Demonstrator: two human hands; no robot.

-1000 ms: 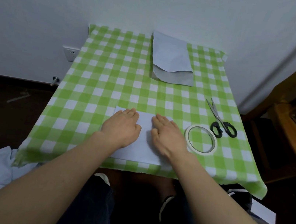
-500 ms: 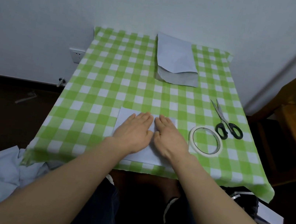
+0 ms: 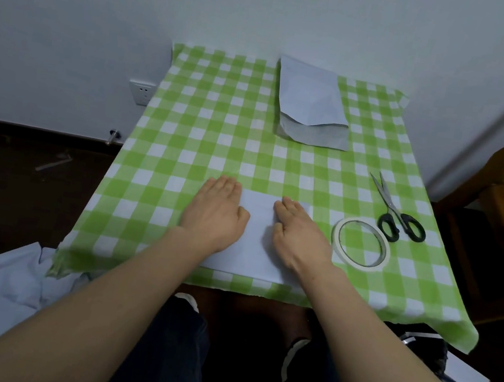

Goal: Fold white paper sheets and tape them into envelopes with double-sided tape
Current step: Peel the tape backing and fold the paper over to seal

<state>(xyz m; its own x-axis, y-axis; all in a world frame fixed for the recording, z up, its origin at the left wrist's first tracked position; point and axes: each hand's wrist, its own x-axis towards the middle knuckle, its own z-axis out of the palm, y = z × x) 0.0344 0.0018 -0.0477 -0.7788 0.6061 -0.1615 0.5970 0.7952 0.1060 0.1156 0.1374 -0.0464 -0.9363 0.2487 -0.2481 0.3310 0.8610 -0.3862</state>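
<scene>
Paper, a white folded sheet, is lying at the table's near edge under both hands. The left hand is pressing flat on its left part, fingers straight, gripping nothing. The right hand is pressing likewise on its right part. A tape roll is sitting just beside the right hand, with scissors near the right edge and folded envelopes at the far edge.

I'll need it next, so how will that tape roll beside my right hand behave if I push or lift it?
The tape roll lies flat on the checked tablecloth, so a push probably slides it, not rolls it. It's a thin ring with an open middle, so likely light.
</scene>
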